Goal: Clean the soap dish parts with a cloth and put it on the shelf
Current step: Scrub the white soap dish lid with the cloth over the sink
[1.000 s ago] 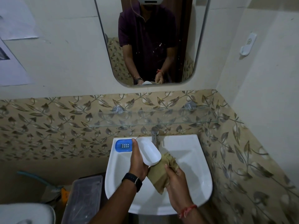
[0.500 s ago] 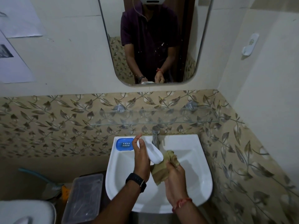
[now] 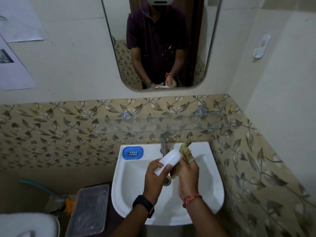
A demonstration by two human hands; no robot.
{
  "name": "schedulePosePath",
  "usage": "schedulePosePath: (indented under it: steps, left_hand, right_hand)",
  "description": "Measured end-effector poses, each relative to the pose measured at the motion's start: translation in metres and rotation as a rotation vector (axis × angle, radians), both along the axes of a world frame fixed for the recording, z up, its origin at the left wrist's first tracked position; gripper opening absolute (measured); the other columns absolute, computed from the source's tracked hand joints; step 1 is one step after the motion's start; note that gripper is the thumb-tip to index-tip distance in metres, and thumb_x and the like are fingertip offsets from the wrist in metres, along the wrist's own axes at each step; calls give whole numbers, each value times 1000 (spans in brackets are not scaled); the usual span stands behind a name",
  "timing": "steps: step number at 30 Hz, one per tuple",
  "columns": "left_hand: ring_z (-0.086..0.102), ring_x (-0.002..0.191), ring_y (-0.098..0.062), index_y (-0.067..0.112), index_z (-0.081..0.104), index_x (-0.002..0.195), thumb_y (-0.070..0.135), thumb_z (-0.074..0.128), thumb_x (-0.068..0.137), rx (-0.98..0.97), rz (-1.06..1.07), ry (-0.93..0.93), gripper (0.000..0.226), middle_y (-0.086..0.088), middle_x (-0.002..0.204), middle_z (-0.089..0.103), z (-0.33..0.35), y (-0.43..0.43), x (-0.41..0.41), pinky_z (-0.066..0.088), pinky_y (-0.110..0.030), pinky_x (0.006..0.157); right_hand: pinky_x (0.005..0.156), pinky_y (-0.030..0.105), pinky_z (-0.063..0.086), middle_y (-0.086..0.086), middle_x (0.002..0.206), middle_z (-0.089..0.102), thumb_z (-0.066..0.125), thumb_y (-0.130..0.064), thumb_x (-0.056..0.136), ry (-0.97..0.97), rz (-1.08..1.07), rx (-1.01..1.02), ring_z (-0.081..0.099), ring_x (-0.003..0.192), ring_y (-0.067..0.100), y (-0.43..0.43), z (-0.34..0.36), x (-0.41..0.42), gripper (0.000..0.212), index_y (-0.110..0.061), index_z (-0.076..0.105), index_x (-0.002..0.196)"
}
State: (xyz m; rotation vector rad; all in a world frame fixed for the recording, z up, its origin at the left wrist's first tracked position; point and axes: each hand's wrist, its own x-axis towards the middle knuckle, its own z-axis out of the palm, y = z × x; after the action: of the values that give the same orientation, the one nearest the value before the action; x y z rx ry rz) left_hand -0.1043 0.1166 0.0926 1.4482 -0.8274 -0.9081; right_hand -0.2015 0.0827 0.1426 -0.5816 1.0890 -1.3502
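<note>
Over the white sink [image 3: 210, 182], my left hand [image 3: 154, 177] grips a white soap dish part [image 3: 168, 160] by its near end, bottom side up and tilted. My right hand [image 3: 188, 173] holds a tan cloth [image 3: 186, 151] pressed against the dish's far right side. A blue soap dish part [image 3: 132, 152] with drain holes rests on the sink's back left corner. The glass shelf [image 3: 171, 123] runs along the wall above the tap, with nothing on it.
A chrome tap [image 3: 164, 142] stands just behind my hands. The mirror [image 3: 159, 43] hangs above the shelf. A clear plastic box [image 3: 89, 209] sits left of the sink, a white toilet tank [image 3: 25, 224] at the bottom left. The tiled wall closes in on the right.
My left hand has turned the white dish part over, from hollow side showing to bottom side up. The cloth has moved from below the dish to its far right side.
</note>
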Motion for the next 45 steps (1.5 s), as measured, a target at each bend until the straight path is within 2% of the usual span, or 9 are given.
schedulePosePath:
  steps: [5,9,15,18,22,27,32,38,45]
  left_hand:
    - [65,109,-27,3,69,98,44,60,96,-2,105,60,42,-13,113,69,16,-9,-14,54,-37,97]
    - [62,82,-16,2,63,88,57,44,97,-20,82,54,58,-12,94,64,25,-5,-18,53,-24,72]
    - [62,114,-16,25,62,114,39,34,110,46,-19,195,32,-7,129,59,29,-5,-26,51,-16,86]
    - [64,108,-19,21,67,109,35,36,110,16,-26,253,34,-1,111,68,32,-3,-27,54,-12,75]
    - [59,108,-16,15,57,124,44,35,108,77,-67,184,39,-9,130,56,25,7,-29,51,-13,74]
    - [58,101,-17,31,58,99,46,39,106,13,-107,97,25,-8,118,61,34,5,-27,49,-20,80]
    - [68,90,-19,5,61,106,29,43,108,-3,-42,145,30,-13,97,74,22,4,-22,56,-29,78]
    - [70,94,-22,9,65,109,46,40,106,30,-91,154,45,-14,105,74,25,11,-23,56,-31,75]
    - [62,102,-24,22,65,109,59,45,96,-24,-82,256,44,-11,116,70,33,16,-15,51,-39,82]
  right_hand:
    - [100,39,55,-25,117,70,58,-16,98,471,157,-272,66,110,1,36,-11,7,40,-53,64,114]
    - [105,40,50,-9,134,64,55,-11,100,607,264,-400,59,124,9,34,-16,4,38,-28,60,134]
    - [105,7,38,-13,141,55,53,2,97,793,307,-528,51,130,-2,25,0,-2,49,-24,54,138]
    - [107,9,38,-24,140,50,53,6,96,785,323,-543,46,130,-12,35,-4,-6,56,-30,50,138]
    - [106,10,39,-8,138,58,52,1,98,793,318,-511,53,129,4,11,10,-11,44,-21,57,135]
    - [106,5,33,-8,143,51,49,2,99,819,371,-508,47,131,3,2,23,-12,43,-10,53,141]
    - [111,20,41,-18,140,55,51,2,98,735,386,-497,48,131,-7,44,0,-13,49,-26,56,138]
    - [70,0,46,-24,101,67,53,-10,98,630,339,-311,65,98,-2,-8,19,-13,36,-33,69,121]
    - [76,42,58,5,111,75,55,-18,98,212,255,13,70,103,30,-33,14,-20,25,-23,75,111]
